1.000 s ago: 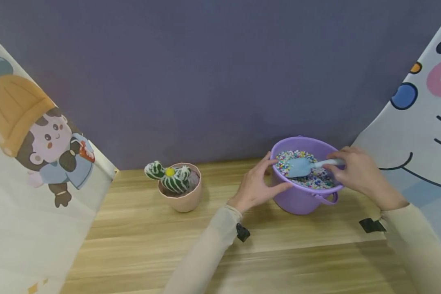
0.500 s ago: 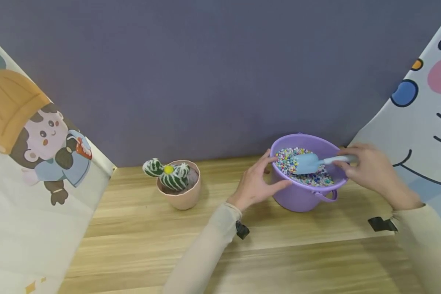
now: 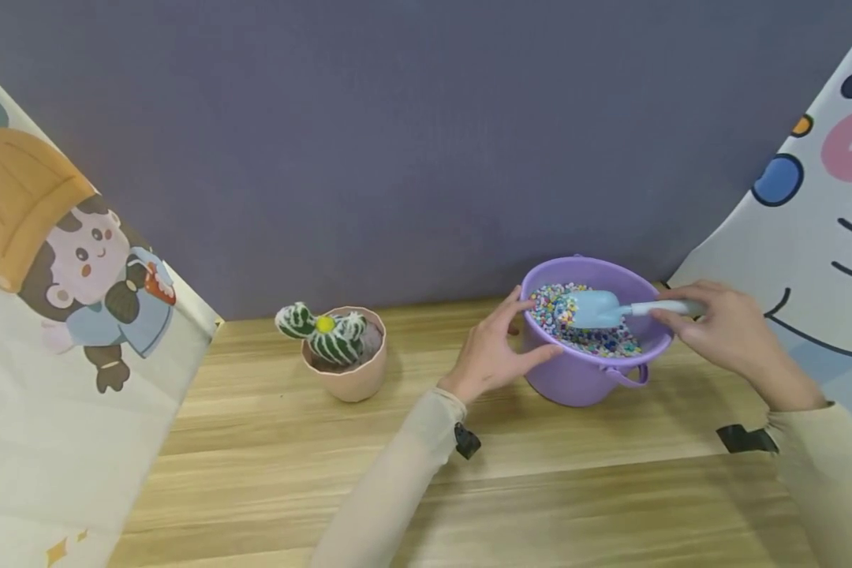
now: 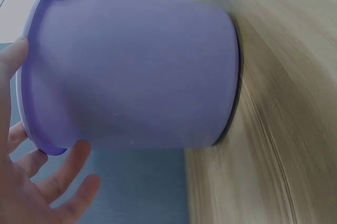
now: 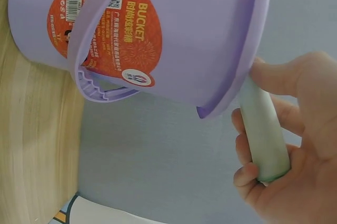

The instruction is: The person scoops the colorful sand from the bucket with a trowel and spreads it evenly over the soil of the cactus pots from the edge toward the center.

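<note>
The purple bucket (image 3: 571, 386) stands upright on the table, part filled with small multicoloured granules (image 3: 603, 342). At its left side my left hand (image 3: 488, 355) holds the rim, thumb and fingertips against it; the left wrist view shows the other fingers spread near the bucket wall. My right hand (image 3: 731, 331) grips the pale handle of a light blue trowel (image 3: 596, 309), its fingers curled round the handle (image 5: 263, 129) in the right wrist view. The trowel's blade is inside the bucket above the granules, with some granules on its tip. The handle crosses the right rim.
A cactus (image 3: 337, 347) with a yellow flower sits in a pink pot (image 3: 355, 385) to the left on the wooden table (image 3: 255, 489). A dark grey backdrop (image 3: 397, 158) rises behind. Printed cloths hang at both sides. The bucket's handle (image 3: 632, 377) hangs down in front.
My right hand has drawn the trowel to the right and lifted its blade from among the granules, so more of it shows. My left hand stays at the rim.
</note>
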`<state>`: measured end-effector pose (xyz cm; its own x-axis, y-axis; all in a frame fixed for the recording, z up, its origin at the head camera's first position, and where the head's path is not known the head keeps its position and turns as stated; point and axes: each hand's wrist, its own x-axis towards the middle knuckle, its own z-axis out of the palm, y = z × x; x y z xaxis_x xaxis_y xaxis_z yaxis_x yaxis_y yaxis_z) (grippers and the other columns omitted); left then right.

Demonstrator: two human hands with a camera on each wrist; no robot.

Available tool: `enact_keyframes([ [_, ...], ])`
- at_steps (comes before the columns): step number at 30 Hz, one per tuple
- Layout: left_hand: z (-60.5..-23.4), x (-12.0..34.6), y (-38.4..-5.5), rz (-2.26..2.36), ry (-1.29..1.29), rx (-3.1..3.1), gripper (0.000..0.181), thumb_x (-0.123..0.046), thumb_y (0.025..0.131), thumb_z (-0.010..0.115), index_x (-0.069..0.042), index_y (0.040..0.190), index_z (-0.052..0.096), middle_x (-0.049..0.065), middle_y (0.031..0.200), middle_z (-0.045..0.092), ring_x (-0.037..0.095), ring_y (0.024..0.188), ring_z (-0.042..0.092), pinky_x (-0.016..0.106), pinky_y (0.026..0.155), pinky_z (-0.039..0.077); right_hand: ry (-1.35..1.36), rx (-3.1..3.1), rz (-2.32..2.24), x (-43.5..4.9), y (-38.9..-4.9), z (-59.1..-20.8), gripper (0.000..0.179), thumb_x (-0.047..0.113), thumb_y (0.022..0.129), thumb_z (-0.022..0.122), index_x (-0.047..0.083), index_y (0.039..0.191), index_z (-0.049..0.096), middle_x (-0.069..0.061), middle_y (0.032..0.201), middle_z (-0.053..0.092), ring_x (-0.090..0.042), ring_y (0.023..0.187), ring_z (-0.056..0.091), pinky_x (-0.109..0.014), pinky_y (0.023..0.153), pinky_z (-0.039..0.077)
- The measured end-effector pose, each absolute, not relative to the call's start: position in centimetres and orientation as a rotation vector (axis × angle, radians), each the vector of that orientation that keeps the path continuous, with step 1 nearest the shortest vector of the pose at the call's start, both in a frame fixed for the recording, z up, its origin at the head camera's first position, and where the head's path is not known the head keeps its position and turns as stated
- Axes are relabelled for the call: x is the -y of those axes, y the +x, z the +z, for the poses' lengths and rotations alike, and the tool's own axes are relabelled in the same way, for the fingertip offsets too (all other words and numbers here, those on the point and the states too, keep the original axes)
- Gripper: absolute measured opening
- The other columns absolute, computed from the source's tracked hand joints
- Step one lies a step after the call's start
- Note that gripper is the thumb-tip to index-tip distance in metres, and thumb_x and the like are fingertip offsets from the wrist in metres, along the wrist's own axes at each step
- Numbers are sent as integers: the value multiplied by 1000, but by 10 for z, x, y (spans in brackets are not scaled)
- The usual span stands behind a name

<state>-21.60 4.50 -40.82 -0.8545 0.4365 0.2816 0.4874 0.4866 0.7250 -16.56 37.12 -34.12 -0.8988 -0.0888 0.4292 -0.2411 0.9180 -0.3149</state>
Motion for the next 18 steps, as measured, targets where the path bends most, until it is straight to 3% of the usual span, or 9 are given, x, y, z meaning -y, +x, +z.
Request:
enact_keyframes([
  [4,-406,-46,-213,-1300,-789,2676,88,-71,87,75,-32,160,48,-14,176,25,19,118,72,34,91,62,238,2619,492,-373,-165,-338,29,17,89,84,-2,111,80,-26,109,76,-41,92,67,-35,69,45],
  [6,-405,-46,-212,-1285,-774,2684,88,-73,87,74,-32,160,47,-13,176,26,20,119,72,38,93,61,222,2621,502,-373,-165,-337,30,17,90,84,-3,112,79,-26,111,76,-42,94,66,-37,70,45],
  [11,-405,-48,-210,-1292,-757,2685,88,-73,87,73,-33,161,46,-13,176,27,22,126,71,48,102,59,187,2684,545,-374,-165,-335,32,21,94,82,-4,114,78,-29,116,73,-48,104,65,-57,79,46],
  [18,-405,-48,-209,-1316,-761,2679,89,-70,88,74,-34,164,43,-14,176,25,18,130,68,49,108,56,215,2710,552,-377,-165,-335,29,23,94,81,1,112,80,-29,113,74,-42,97,66,-40,70,45],
])
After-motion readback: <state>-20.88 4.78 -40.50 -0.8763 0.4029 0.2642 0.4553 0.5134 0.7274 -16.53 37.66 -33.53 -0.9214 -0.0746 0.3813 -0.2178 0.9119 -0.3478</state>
